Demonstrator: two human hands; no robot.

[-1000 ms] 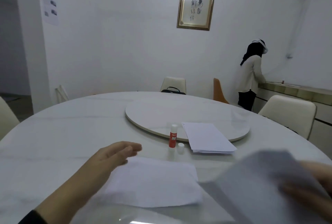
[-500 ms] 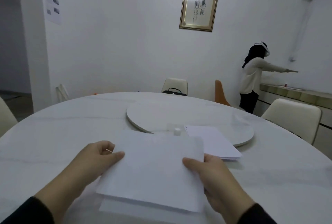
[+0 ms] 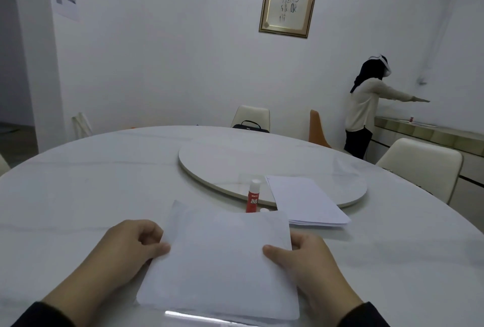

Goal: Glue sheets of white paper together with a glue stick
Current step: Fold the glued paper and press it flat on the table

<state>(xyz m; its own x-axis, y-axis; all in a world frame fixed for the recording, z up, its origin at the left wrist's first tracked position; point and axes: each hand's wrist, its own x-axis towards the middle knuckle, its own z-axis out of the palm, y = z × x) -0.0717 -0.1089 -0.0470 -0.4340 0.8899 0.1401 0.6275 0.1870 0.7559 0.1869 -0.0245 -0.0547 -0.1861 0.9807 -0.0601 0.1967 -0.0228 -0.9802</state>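
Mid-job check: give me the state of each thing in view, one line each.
Left hand: pinching the top sheet's left edge.
Right hand: pinching its right edge.
Top sheet: flat, over another sheet.
Glue stick: upright, uncapped.
Cap: off, beside the stick.
Paper stack: untouched, partly on the turntable.

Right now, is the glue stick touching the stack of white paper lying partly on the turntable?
Apart. The head view shows a strip of bare tabletop between the upright glue stick and the stack's left edge.
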